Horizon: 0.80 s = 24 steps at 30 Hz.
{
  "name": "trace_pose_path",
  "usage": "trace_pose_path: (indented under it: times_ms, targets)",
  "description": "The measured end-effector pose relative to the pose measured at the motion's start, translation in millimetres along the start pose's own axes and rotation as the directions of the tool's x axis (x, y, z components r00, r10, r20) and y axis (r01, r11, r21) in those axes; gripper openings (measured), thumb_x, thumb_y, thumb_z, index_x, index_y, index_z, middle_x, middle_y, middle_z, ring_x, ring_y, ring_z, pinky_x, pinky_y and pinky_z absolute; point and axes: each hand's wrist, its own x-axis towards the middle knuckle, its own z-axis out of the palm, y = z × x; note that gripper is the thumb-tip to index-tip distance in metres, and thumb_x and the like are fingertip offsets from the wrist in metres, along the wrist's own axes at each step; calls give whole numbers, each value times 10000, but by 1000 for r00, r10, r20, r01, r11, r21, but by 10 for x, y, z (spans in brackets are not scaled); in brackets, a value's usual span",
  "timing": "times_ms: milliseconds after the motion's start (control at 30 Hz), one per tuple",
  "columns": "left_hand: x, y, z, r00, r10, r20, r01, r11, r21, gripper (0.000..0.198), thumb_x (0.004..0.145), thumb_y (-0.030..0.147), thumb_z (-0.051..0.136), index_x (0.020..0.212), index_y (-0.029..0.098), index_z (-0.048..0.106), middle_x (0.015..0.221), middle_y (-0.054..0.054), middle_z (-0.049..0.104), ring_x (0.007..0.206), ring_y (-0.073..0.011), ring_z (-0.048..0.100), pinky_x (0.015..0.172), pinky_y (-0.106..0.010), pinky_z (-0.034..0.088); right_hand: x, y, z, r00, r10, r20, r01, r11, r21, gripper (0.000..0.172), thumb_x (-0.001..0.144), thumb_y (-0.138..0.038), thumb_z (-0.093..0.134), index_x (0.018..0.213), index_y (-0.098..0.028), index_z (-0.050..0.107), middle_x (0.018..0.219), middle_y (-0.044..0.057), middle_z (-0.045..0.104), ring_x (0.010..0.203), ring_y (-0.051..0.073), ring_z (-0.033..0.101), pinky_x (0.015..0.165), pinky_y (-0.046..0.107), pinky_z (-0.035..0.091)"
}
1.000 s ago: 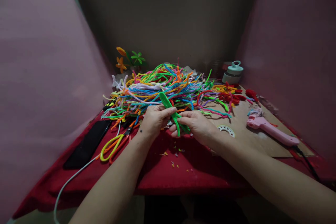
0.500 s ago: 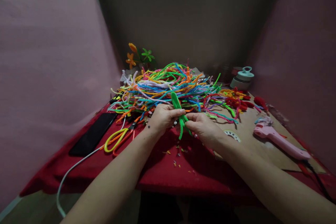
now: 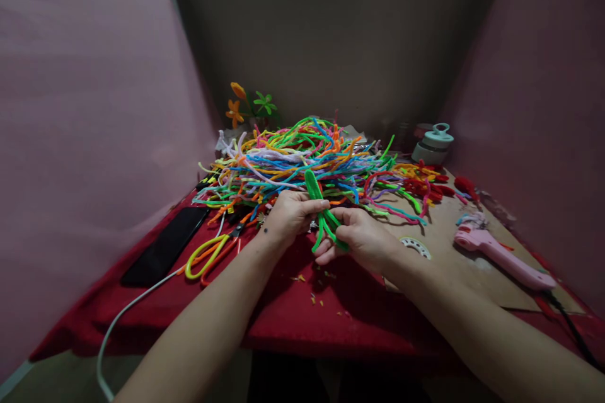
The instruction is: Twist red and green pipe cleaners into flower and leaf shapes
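A bright green pipe-cleaner piece (image 3: pixel 316 198), folded into a leaf-like loop with loose ends below, is held between both hands over the red cloth (image 3: pixel 293 308). My left hand (image 3: pixel 290 217) pinches its middle from the left. My right hand (image 3: pixel 362 239) is closed on its lower ends from the right. Just behind the hands lies a big tangle of coloured pipe cleaners (image 3: pixel 307 160).
Yellow-handled scissors (image 3: pixel 208 255), a black phone (image 3: pixel 165 245) and a white cable (image 3: pixel 127 315) lie at the left. A pink glue gun (image 3: pixel 501 258) rests on brown cardboard (image 3: pixel 454 245) at the right, near a white ring (image 3: pixel 416 245), red pieces (image 3: pixel 425 182) and a teal container (image 3: pixel 432 145). Finished pipe-cleaner flowers (image 3: pixel 246 104) stand at the back.
My right hand has shifted a little lower on the green piece and its loose ends now splay apart. The view moved slightly; the left hand keeps its pinch.
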Motion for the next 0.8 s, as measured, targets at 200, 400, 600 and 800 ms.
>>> trace_pose_path:
  times_ms: [200, 400, 600, 800]
  targets:
    - [7, -12, -18, 999, 0, -36, 1, 1000, 30, 323, 598, 273, 715, 482, 153, 438, 322, 94, 288, 262, -16, 214, 331, -206, 97, -15, -37, -29, 998, -7, 67, 3, 998, 63, 252, 612, -50, 453, 831, -99, 568, 643, 65, 637, 551, 164, 631, 521, 303, 542]
    - [39, -61, -62, 999, 35, -1, -35, 998, 46, 336, 621, 297, 705, 490, 159, 428, 338, 95, 274, 275, -16, 194, 326, -210, 88, 15, -28, -35, 998, -24, -53, 21, 998, -59, 90, 704, -82, 515, 787, -115, 528, 619, 43, 628, 473, 125, 594, 466, 252, 515]
    - [27, -52, -7, 997, 58, -58, -56, 997, 45, 352, 620, 284, 700, 481, 161, 401, 349, 97, 277, 282, -14, 202, 318, -197, 106, 16, -16, 33, 999, -1, -53, -6, 992, -125, 91, 796, -95, 407, 757, -130, 481, 551, 24, 604, 423, 131, 597, 411, 230, 499]
    - [2, -38, 30, 991, 75, -111, -70, 996, 47, 279, 603, 253, 705, 513, 143, 465, 345, 99, 303, 282, -14, 226, 317, -184, 128, 7, 1, 0, 998, 59, 15, -60, 998, 16, 76, 803, -117, 432, 835, -113, 502, 693, 80, 643, 545, 173, 650, 523, 313, 542]
